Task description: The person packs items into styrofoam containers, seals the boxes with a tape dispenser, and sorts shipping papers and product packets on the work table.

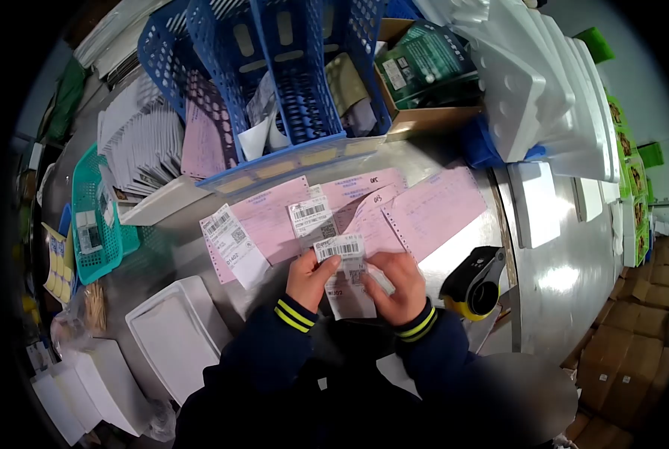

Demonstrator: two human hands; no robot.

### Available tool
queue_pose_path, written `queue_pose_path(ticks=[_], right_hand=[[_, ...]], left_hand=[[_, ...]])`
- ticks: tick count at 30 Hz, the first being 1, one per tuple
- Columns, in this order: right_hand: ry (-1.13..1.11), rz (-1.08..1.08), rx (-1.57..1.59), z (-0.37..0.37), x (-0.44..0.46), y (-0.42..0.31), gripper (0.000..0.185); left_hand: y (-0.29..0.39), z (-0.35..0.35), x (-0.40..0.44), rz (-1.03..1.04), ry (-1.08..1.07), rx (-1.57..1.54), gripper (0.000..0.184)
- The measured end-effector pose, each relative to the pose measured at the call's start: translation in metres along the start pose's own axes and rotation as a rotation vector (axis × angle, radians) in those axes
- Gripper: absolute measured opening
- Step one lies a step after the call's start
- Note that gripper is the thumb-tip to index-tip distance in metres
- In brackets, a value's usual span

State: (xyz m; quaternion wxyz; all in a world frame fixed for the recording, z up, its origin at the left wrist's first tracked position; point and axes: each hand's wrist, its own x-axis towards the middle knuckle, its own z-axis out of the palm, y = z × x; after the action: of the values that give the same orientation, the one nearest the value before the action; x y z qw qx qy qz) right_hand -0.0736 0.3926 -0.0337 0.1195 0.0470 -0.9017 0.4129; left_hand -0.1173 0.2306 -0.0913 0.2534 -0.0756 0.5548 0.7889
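A white barcode label (342,248) is held up between both hands over the metal table. My left hand (310,280) pinches its left edge with the thumb on top. My right hand (398,286) has its fingers closed on the label's right side. Just beyond the hands, another white label (312,217) lies on a pink sheet (273,208). A third white label (236,245) rests at the left, tilted, on the same pink paper. More pink sheets (441,209) spread to the right, overlapping.
A black and yellow tape dispenser (475,283) stands right of my right hand. Behind the papers is a blue divided basket (275,173). White foam box (177,329), teal basket (99,262) at left; carton (433,120) and foam lids (533,198) at right.
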Motion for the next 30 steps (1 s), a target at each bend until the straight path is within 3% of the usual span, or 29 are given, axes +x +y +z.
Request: queue_pose_path(ticks=[2, 5, 6, 8, 10, 12, 18, 20, 30], right_hand=[[-0.008, -0.115, 0.059, -0.009, 0.033, 0.007, 0.029], [-0.247, -0.302, 0.055, -0.002, 0.068, 0.019, 0.035], [-0.329, -0.286, 0.079, 0.008, 0.071, 0.028, 0.025], [-0.556, -0.229, 0.240, 0.019, 0.086, 0.039, 0.014], [-0.565, -0.234, 0.310, 0.027, 0.094, 0.044, 0.011], [-0.661, 0.019, 0.449, 0.026, 0.097, 0.036, 0.012], [-0.664, 0.046, 0.514, 0.041, 0.101, 0.048, 0.015], [-0.659, -0.054, 0.510, 0.039, 0.102, 0.047, 0.016], [-0.660, -0.023, 0.363, 0.042, 0.100, 0.044, 0.013]], left_hand=[[0.010, 0.006, -0.008, -0.021, -0.033, 0.008, 0.018], [0.020, 0.006, -0.011, -0.022, -0.100, 0.144, 0.012], [0.018, 0.001, -0.007, -0.022, -0.097, 0.280, 0.014], [0.023, 0.002, -0.005, -0.021, -0.100, 0.204, 0.015], [0.027, -0.002, -0.005, -0.092, -0.114, 0.169, 0.017], [0.031, -0.004, -0.005, -0.127, -0.116, 0.133, 0.018], [0.034, -0.010, -0.006, -0.147, -0.084, 0.123, 0.021], [0.036, -0.010, -0.005, -0.146, -0.096, 0.110, 0.021], [0.035, -0.010, -0.005, -0.148, -0.102, 0.076, 0.023]])
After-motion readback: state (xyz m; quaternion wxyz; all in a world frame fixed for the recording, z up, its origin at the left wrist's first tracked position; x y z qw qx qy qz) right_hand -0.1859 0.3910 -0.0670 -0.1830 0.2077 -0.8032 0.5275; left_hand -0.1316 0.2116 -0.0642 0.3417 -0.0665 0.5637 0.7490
